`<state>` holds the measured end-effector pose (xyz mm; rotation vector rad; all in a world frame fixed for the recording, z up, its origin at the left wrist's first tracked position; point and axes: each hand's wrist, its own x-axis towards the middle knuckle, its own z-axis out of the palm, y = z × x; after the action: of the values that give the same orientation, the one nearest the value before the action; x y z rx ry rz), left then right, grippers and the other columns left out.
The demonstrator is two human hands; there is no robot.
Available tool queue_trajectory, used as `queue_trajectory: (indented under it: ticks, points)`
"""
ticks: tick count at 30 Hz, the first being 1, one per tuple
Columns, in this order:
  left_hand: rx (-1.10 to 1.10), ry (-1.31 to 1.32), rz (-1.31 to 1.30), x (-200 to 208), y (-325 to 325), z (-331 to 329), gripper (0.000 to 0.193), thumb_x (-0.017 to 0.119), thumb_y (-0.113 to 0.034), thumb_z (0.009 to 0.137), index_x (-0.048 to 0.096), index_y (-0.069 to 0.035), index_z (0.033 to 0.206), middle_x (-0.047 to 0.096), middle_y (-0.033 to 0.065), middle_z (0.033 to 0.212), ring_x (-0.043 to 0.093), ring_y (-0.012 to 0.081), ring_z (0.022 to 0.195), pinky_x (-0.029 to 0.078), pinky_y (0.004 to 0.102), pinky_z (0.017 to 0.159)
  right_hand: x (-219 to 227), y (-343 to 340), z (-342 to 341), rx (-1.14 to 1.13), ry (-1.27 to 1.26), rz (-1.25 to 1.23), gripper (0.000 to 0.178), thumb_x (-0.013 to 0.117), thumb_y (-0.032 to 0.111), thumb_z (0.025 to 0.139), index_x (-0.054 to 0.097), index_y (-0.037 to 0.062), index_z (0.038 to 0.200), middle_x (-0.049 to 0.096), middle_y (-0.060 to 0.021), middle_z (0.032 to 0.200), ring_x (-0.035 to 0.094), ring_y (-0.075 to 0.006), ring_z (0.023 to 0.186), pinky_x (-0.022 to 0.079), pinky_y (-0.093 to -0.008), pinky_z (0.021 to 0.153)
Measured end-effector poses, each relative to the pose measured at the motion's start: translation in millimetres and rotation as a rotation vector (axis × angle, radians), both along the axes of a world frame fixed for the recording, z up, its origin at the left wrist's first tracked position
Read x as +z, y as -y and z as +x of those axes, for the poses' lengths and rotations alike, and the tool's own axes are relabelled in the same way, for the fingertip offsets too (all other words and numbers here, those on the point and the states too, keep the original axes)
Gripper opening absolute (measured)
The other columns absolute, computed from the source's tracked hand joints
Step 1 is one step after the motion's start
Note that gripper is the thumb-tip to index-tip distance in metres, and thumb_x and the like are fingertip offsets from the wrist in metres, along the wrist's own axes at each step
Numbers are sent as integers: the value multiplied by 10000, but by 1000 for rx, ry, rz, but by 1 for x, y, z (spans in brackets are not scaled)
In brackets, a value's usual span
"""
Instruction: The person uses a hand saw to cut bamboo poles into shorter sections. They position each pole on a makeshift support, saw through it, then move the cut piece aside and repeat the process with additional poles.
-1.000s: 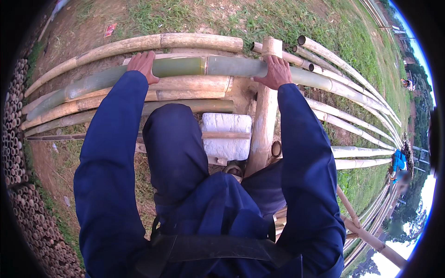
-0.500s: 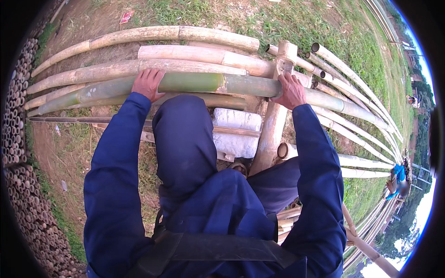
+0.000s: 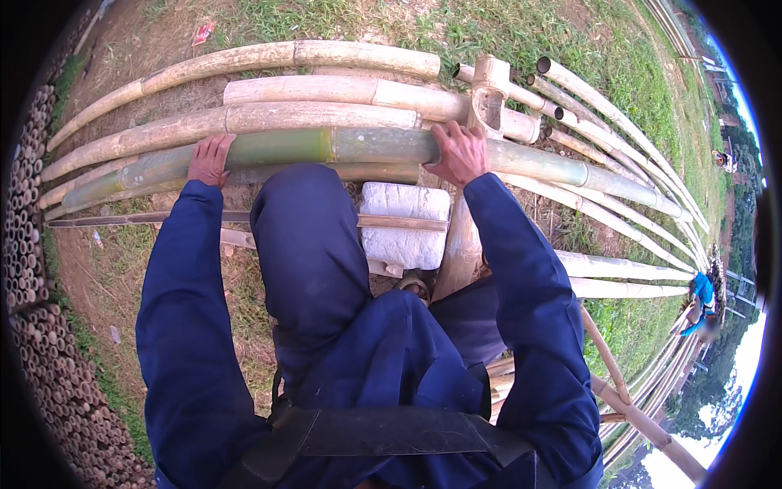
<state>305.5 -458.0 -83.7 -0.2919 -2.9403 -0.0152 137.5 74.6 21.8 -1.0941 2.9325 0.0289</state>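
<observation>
A long green bamboo pole (image 3: 383,146) lies crosswise in front of my knees. My left hand (image 3: 210,160) is wrapped over it left of my raised knee. My right hand (image 3: 459,153) grips the pole farther right, beside the notched top of an upright bamboo post (image 3: 490,90). Both thumbs are largely hidden under or behind the pole. A greenish joint ring on the pole shows between my hands. Close below the pole, right of my knee, sits a white block (image 3: 405,244) with a thin bamboo strip (image 3: 403,222) across it.
Several pale bamboo poles (image 3: 326,116) lie beyond the green one, and more fan out at the right (image 3: 603,126). Stacked bamboo ends (image 3: 73,383) line the left side. A person in blue (image 3: 704,297) is far right. A slanting bamboo brace (image 3: 648,428) stands lower right.
The green pole has slid left, and both my hands have moved left with it, still gripping. The view has shifted slightly. The far person has changed posture.
</observation>
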Motion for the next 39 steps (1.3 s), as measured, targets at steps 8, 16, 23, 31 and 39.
queue_trajectory:
  ticks: [8, 16, 23, 31, 39]
  points:
    - [375, 60, -1, 11, 42, 25, 935, 795, -15, 673, 422, -217, 1507, 490, 35, 1502, 385, 321, 1460, 260, 479, 1238, 13, 67, 19, 48, 48, -130, 770, 885, 515, 678, 573, 155, 1282, 627, -112, 1069, 688, -338, 1009, 374, -537, 1080]
    - [298, 221, 202, 26, 45, 11, 814, 755, -307, 796, 425, -133, 1519, 434, 169, 1541, 339, 350, 1488, 214, 532, 1228, -2, -24, -10, -141, 161, -63, 930, 844, 708, 633, 612, 92, 1290, 644, -167, 1250, 586, -356, 1256, 311, -577, 1189]
    - [823, 193, 596, 13, 30, -150, 789, 590, -599, 935, 546, 15, 1429, 613, 298, 1362, 570, 441, 1300, 404, 456, 1139, 0, -20, -3, -114, 60, -78, 843, 871, 639, 648, 623, 81, 1229, 665, -180, 1150, 639, -364, 1149, 425, -516, 1110]
    - [909, 504, 522, -87, 78, -243, 766, 587, -590, 903, 596, 19, 1367, 600, 312, 1373, 546, 442, 1328, 399, 460, 1145, -8, -23, 2, -102, -6, -163, 827, 883, 630, 635, 624, 89, 1205, 644, -162, 1199, 605, -375, 1197, 399, -543, 1130]
    - [827, 439, 791, -68, 84, -259, 775, 616, -547, 881, 563, 13, 1415, 577, 294, 1418, 544, 431, 1336, 380, 453, 1160, -6, -23, -6, -93, 24, -130, 832, 879, 603, 645, 600, 87, 1235, 638, -130, 1156, 607, -340, 1187, 398, -558, 1123]
